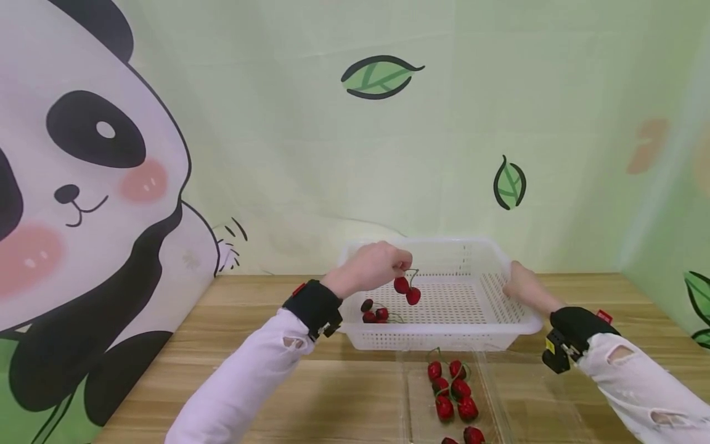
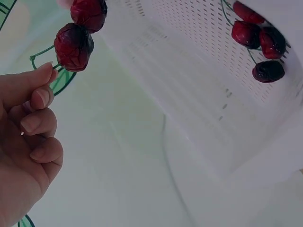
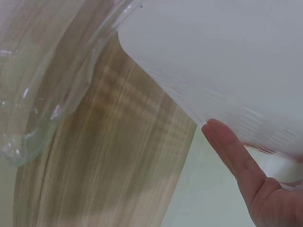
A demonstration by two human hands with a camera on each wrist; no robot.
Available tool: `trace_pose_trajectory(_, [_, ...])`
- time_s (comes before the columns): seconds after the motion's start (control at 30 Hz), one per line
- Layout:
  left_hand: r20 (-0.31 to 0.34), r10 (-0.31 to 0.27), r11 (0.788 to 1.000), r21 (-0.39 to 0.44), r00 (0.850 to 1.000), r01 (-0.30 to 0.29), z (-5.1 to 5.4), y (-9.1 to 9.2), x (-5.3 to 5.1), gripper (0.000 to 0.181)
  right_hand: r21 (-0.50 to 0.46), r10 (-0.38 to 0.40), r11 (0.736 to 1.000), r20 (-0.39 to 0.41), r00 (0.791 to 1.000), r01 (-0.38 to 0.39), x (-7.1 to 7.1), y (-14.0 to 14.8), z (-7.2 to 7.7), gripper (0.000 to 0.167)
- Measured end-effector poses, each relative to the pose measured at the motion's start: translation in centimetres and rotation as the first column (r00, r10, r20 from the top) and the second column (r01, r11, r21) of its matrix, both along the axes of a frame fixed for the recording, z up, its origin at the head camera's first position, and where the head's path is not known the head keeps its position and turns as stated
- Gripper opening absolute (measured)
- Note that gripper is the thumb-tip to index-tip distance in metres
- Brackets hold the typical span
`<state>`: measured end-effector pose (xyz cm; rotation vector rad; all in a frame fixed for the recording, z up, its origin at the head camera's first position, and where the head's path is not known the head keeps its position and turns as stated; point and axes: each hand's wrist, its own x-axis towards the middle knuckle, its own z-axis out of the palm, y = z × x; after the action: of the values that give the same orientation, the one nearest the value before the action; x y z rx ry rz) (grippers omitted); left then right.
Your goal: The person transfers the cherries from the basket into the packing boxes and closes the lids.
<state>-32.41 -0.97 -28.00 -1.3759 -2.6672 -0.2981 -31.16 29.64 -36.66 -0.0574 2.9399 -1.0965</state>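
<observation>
My left hand pinches the green stem of a pair of cherries between thumb and forefinger. The pair hangs over the left part of a white plastic basket with perforated walls. In the left wrist view, the left hand holds the stem, and the two dark red cherries touch each other. Several more cherries lie on the basket's floor at its left end. At the basket's right end, my right hand grips the rim. One finger lies along the outer wall in the right wrist view.
In front of the basket, a clear plastic box holds several stemmed cherries. Its transparent lid side spreads to the right. Everything stands on a wooden table. Behind hangs a pale green cloth with a panda print.
</observation>
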Motion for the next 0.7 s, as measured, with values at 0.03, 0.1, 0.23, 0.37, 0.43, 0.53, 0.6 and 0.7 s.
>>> trace_pose_trajectory(0.03, [0.001, -0.003, 1.0, -0.001, 1.0, 0.003, 0.1, 0.0, 0.2, 0.014, -0.002, -0.002, 1.0, 0.002, 1.0, 0.002, 0.0, 0.0, 0.0, 0.048])
trace_pose_trajectory(0.1, [0.001, -0.017, 1.0, -0.004, 1.0, 0.017, 0.2, 0.0, 0.5, 0.014, -0.006, 0.002, 1.0, 0.003, 1.0, -0.002, 0.0, 0.0, 0.0, 0.048])
trace_pose_trajectory(0.23, [0.011, -0.052, 0.999, -0.015, 0.999, 0.053, 0.2, 0.1, 1.4, 0.013, -0.008, 0.009, 1.0, 0.0, 1.0, -0.009, 0.2, 0.0, 0.0, 0.05])
trace_pose_trajectory(0.37, [0.024, -0.079, 0.996, -0.026, 0.997, 0.08, 0.0, 0.3, 2.4, 0.01, 0.003, 0.007, 1.0, -0.007, 1.0, -0.007, 0.2, 0.0, 0.0, 0.052])
trace_pose_trajectory(0.43, [0.022, -0.092, 0.995, -0.031, 0.995, 0.093, -0.1, 0.4, 2.9, 0.009, 0.011, 0.008, 1.0, -0.011, 1.0, -0.008, 0.1, 0.0, 0.0, 0.052])
trace_pose_trajectory(0.53, [0.026, -0.114, 0.993, -0.038, 0.993, 0.115, -0.2, 0.6, 3.5, 0.007, 0.024, 0.009, 1.0, -0.02, 1.0, -0.008, 0.1, 0.0, 0.0, 0.05])
trace_pose_trajectory(0.6, [0.031, -0.123, 0.991, -0.042, 0.992, 0.124, -0.3, 0.7, 3.8, 0.007, 0.031, 0.011, 0.999, -0.023, 1.0, -0.01, 0.1, 0.0, 0.0, 0.049])
trace_pose_trajectory(0.7, [0.022, -0.136, 0.989, -0.049, 0.99, 0.137, -0.3, 0.8, 4.2, 0.008, 0.036, 0.014, 0.999, -0.025, 1.0, -0.013, 0.1, 0.0, 0.1, 0.048])
